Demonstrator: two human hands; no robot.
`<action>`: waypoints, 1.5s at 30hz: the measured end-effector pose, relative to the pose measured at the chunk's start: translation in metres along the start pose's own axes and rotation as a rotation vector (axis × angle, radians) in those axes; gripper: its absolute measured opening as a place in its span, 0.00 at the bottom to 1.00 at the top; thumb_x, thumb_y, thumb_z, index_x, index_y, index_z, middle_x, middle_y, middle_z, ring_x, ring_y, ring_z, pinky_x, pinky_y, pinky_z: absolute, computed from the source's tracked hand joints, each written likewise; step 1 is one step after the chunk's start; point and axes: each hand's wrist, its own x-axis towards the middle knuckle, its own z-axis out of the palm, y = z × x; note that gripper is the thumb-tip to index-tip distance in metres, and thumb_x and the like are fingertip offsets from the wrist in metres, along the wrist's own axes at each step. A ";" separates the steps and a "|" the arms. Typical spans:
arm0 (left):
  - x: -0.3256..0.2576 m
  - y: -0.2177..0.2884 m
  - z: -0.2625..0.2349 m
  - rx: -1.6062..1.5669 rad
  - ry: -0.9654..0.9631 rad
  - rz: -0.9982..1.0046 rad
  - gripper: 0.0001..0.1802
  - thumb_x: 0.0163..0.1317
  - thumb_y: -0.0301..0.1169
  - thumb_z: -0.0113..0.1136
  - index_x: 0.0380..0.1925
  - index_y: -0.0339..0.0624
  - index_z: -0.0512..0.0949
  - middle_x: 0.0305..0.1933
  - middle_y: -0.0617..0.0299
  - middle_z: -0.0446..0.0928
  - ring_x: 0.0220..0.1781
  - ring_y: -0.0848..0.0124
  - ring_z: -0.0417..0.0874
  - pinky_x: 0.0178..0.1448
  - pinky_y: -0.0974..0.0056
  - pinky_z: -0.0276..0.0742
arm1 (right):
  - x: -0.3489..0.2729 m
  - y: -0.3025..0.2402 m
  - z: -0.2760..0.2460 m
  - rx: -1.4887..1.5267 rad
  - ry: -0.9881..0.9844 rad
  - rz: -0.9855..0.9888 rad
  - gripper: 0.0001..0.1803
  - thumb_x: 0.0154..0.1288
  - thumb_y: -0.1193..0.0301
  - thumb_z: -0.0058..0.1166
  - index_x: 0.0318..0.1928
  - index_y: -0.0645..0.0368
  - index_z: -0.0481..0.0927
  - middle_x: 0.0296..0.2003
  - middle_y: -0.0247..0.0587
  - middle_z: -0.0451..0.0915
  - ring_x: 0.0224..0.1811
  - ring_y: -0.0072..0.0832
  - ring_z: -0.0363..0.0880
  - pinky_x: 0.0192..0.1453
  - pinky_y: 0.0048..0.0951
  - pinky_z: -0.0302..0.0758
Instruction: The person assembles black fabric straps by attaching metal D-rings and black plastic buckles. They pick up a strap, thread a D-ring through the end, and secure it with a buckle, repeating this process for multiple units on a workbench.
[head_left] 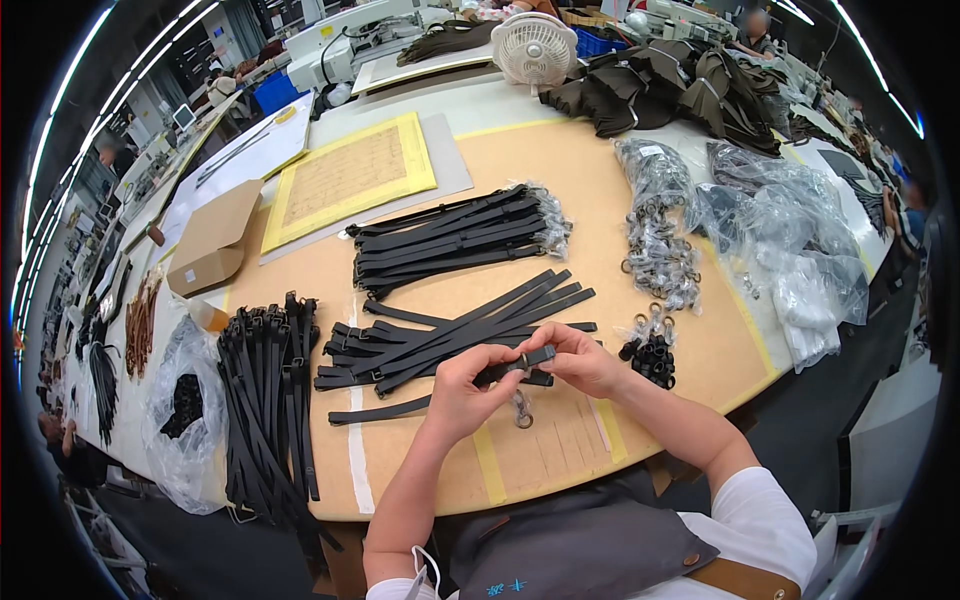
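Note:
Near the front edge of the table, my left hand (474,388) and my right hand (588,366) are close together, fingers pinched on a black strap (541,355). A small metal fitting shows on it between my fingertips. Just below hangs or lies a plastic-wrapped metal ring (522,412); its link to the strap is hard to see. Another length of black strap (380,412) runs out leftward from behind my left hand. Right beyond my hands lies a loose, crossed pile of black straps (470,335), some with buckles at their ends.
Straps with plastic-wrapped ends (450,240) lie farther back; a bundle of buckled straps (268,400) hangs over the left front edge. On the right are small black loops (652,358), wrapped metal hardware (660,250) and plastic bags (800,240). A white fan (534,50) stands at the back.

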 end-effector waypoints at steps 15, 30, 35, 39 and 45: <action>-0.003 0.009 -0.003 -0.051 -0.121 -0.067 0.09 0.55 0.22 0.69 0.37 0.35 0.81 0.31 0.63 0.83 0.31 0.80 0.81 0.36 0.73 0.78 | -0.006 0.007 -0.002 0.195 -0.041 0.125 0.09 0.73 0.69 0.60 0.50 0.56 0.79 0.53 0.35 0.82 0.57 0.23 0.79 0.65 0.31 0.74; -0.007 -0.017 0.017 0.182 -0.139 0.110 0.12 0.48 0.18 0.68 0.35 0.35 0.83 0.32 0.61 0.83 0.30 0.72 0.83 0.35 0.69 0.80 | -0.008 0.000 0.019 -0.580 0.164 0.102 0.09 0.64 0.71 0.64 0.37 0.65 0.84 0.30 0.30 0.83 0.32 0.12 0.76 0.37 0.19 0.74; -0.007 -0.021 0.018 0.205 -0.193 0.029 0.13 0.49 0.19 0.69 0.37 0.35 0.81 0.33 0.60 0.83 0.32 0.73 0.84 0.36 0.69 0.80 | -0.006 0.004 0.016 -0.633 0.219 0.186 0.08 0.63 0.70 0.64 0.34 0.64 0.84 0.26 0.28 0.82 0.28 0.10 0.72 0.32 0.20 0.69; -0.004 -0.020 0.014 0.181 -0.193 -0.015 0.13 0.51 0.21 0.70 0.37 0.35 0.79 0.33 0.60 0.83 0.31 0.75 0.84 0.35 0.70 0.80 | -0.006 0.001 0.014 -0.582 0.215 0.232 0.09 0.64 0.69 0.62 0.34 0.65 0.84 0.26 0.29 0.83 0.29 0.11 0.74 0.33 0.20 0.71; -0.003 -0.021 0.012 0.120 -0.222 -0.085 0.14 0.51 0.22 0.71 0.38 0.35 0.79 0.31 0.61 0.82 0.29 0.78 0.82 0.32 0.72 0.77 | -0.004 -0.007 0.014 -0.434 0.205 0.296 0.10 0.66 0.69 0.61 0.35 0.65 0.83 0.29 0.33 0.84 0.32 0.15 0.81 0.39 0.21 0.78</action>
